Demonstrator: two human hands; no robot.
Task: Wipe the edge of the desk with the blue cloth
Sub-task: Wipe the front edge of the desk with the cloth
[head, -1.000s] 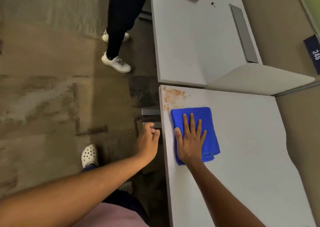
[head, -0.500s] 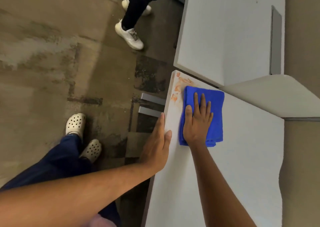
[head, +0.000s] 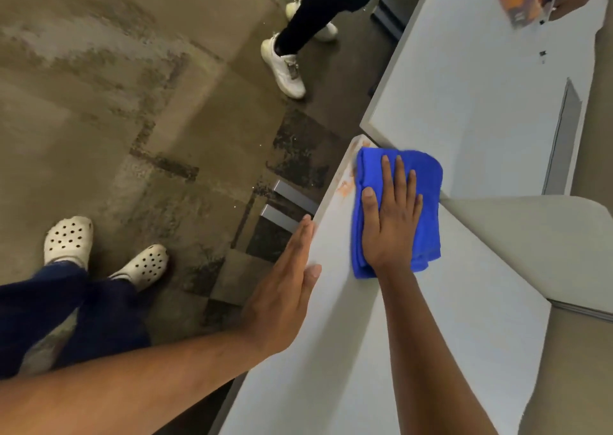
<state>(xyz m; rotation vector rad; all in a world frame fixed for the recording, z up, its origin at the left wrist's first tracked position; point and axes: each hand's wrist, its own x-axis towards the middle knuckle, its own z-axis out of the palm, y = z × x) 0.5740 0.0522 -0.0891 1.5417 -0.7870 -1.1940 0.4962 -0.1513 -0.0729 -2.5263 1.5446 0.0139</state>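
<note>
A folded blue cloth (head: 428,182) lies on the white desk (head: 414,351) near its far left corner. My right hand (head: 391,222) presses flat on the cloth, fingers spread and pointing away from me. Orange smears (head: 346,187) show on the desk just left of the cloth, along the edge. My left hand (head: 285,288) rests flat against the desk's left edge, fingers straight and together, thumb on the top surface, holding nothing.
A second white desk (head: 464,86) adjoins at the far side, with a grey divider panel (head: 530,242) to the right. Another person's legs and white sneakers (head: 285,66) stand on the carpet beyond. My own feet in white clogs (head: 69,239) are at the left.
My right hand has slid the cloth farther toward the desk's far corner, covering more of the orange smears. My left hand has moved onto the desk edge.
</note>
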